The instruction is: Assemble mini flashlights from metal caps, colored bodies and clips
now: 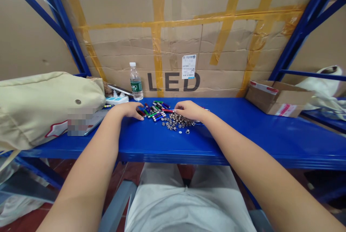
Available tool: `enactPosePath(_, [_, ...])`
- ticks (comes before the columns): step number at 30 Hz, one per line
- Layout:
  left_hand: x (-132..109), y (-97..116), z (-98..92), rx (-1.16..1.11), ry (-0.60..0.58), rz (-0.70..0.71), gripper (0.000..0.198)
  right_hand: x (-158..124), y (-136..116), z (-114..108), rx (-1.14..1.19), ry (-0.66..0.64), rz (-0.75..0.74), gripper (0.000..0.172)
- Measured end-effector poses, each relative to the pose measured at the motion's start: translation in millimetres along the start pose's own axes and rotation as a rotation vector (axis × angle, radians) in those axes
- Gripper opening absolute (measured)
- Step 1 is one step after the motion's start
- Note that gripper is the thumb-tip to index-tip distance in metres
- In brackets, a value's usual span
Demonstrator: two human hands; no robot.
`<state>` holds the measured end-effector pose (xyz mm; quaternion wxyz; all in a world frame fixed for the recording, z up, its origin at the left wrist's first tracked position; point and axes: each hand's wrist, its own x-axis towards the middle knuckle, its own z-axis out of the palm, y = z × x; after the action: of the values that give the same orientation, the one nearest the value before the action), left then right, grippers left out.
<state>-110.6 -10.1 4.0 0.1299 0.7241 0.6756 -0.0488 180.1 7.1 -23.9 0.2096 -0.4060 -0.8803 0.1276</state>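
Note:
My right hand (189, 110) pinches one end of a slim red metallic tube (168, 110) between thumb and fingers, over a heap of small silvery metal pieces (177, 119). At the left side of a pile of short coloured tubes (155, 111), in green, blue, red and purple with silvery ends, rests my left hand (132, 110). Its fingers are apart and curved around the pile's edge, holding nothing that I can see. A small white disc (180, 132) and a single metal piece (187, 131) lie in front of the heap.
On the blue table (167, 145), a water bottle (136, 82) stands behind the tubes. A cream bag (48, 107) and a white power strip (117, 100) are at the left. An open cardboard box (278, 98) sits at the right. A large cardboard sheet (121, 51) closes off the back.

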Motion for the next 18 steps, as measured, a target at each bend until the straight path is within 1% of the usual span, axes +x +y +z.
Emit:
enactPosePath(6, [-0.5,5.8,-0.3,0.014,0.019,0.023,0.078,-0.8,-0.7,-1.0,0.006,-0.002,0.01,0.019])
enactPosePath(12, [-1.8,8.7,0.4,0.048,0.059,0.025,0.08,-1.6,2.3,-1.2,0.006,-0.007,0.006,0.02])
enactPosePath(15, [-2.8,10.0,0.8,0.044,0.078,0.028,0.078,0.5,2.8,2.0,-0.006,0.008,-0.004,0.02])
enactPosePath(18, [-3.8,11.8,1.4,0.038,0.07,0.043,0.071,10.2,-0.3,8.7,-0.062,0.041,-0.04,0.021])
